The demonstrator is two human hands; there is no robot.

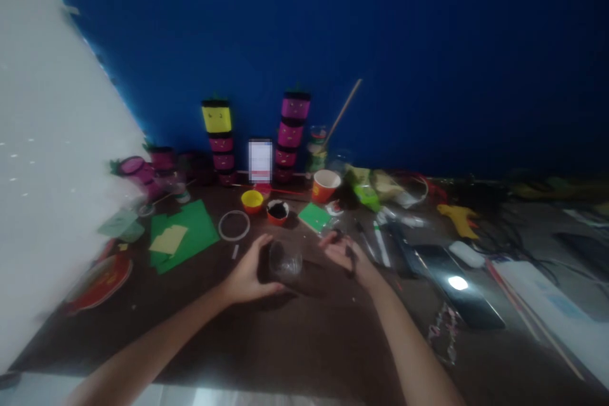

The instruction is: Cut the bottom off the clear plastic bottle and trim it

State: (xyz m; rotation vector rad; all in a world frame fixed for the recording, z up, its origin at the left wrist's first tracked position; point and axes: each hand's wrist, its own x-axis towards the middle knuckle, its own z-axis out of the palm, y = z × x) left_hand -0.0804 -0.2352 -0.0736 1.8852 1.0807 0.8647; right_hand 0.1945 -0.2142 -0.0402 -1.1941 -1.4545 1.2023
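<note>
My left hand [250,273] is by the left side of a small clear cup or jar [285,260], its thumb and fingers apart in a C shape. Whether it touches the clear wall, I cannot tell. To the right of the cup is my right hand [349,259], blurred, its fingers pointing left toward the cup. Something dark shows at its palm and fingers, too smeared to name or to tell whether it is gripped. Behind the cup are a small orange cup with dark contents [277,212], a yellow cup [252,202] and a green square [314,217].
Green sheets [197,238] and a clear ring [234,226] are at left. Stacked purple containers [290,133], a phone [260,160] and an orange paper cup [326,186] line the blue wall. At right are a glue gun [459,221], a dark glossy slab [459,295] and cables.
</note>
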